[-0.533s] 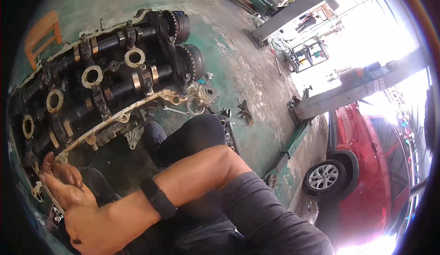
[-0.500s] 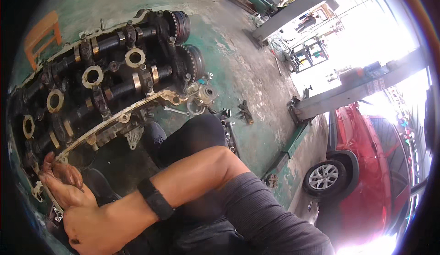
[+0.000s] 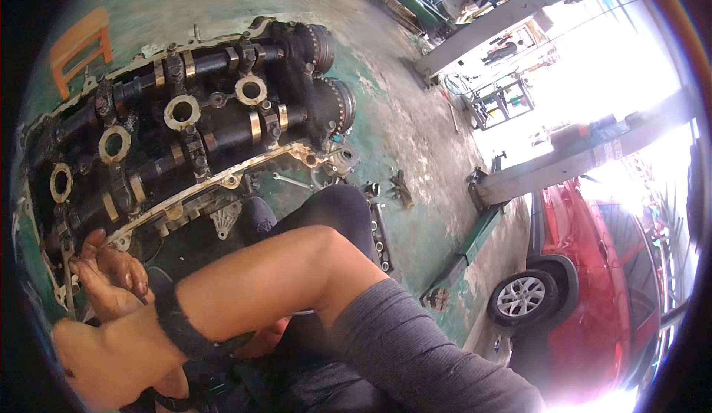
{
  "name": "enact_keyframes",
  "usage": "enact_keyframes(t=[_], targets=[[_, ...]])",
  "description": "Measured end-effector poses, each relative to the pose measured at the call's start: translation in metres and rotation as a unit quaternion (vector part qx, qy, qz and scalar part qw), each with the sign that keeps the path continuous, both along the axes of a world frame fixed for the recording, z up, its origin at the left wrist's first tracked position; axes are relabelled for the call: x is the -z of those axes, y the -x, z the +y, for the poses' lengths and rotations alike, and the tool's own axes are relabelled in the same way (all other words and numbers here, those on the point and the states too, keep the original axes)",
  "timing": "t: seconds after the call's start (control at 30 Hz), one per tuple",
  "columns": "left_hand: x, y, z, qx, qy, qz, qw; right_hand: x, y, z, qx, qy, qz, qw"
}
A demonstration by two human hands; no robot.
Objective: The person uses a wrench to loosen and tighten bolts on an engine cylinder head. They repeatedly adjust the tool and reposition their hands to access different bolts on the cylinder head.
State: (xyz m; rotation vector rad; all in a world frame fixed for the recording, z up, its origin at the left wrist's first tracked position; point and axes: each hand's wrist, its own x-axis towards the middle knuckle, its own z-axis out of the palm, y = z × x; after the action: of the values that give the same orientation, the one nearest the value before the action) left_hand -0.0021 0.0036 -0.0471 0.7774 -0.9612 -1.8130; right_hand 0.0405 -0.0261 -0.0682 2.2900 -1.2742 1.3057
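Observation:
A dirty cylinder head (image 3: 159, 198) with two dark camshafts (image 3: 222, 127) fills the left side, sprocket end away from me. My right hand (image 3: 115, 287) is at its near left corner, wrist sharply bent and fingers curled, smeared with dark grease. Whatever those fingers hold is hidden. Across the lower left runs my right forearm, with a black band (image 3: 182, 324) around it. Below it, patches of skin show that may belong to my left hand (image 3: 271, 339); its fingers cannot be made out.
An open-end wrench (image 3: 293, 181), a metal housing (image 3: 341, 161) and a tray of sockets (image 3: 380, 242) lie on the floor near my knee. An orange stool (image 3: 81, 49) stands behind the engine. To the right are a lift post (image 3: 549, 164), its green arm (image 3: 475, 246) and a red car (image 3: 593, 264).
The view has shifted, so the cylinder head sits a little farther right in it. My right elbow and forearm have swung left, while the hand stays at the same corner.

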Motion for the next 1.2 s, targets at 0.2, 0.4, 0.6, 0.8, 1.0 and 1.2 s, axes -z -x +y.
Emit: enact_keyframes(t=[0.2,0.4,0.6,0.8,1.0,1.2], targets=[[0.008,-0.014,-0.008,0.015,0.146,-0.122,0.982,-0.024,0.006,-0.04,0.01,0.0,0.06,0.998],[0.024,-0.03,-0.014,0.002,0.377,-0.278,0.884,-0.038,0.029,-0.06,0.052,-0.009,0.105,0.993],[0.039,-0.041,-0.019,-0.025,0.514,-0.357,0.779,-0.048,0.054,-0.085,0.103,-0.017,0.139,0.985],[0.052,-0.051,-0.027,-0.043,0.579,-0.376,0.722,-0.053,0.077,-0.121,0.153,-0.033,0.153,0.976],[0.046,-0.053,-0.022,-0.061,0.618,-0.413,0.666,-0.056,0.102,-0.152,0.222,-0.055,0.175,0.958],[0.017,-0.038,-0.007,-0.088,0.56,-0.471,0.675,-0.059,0.126,-0.168,0.28,-0.073,0.19,0.938]])
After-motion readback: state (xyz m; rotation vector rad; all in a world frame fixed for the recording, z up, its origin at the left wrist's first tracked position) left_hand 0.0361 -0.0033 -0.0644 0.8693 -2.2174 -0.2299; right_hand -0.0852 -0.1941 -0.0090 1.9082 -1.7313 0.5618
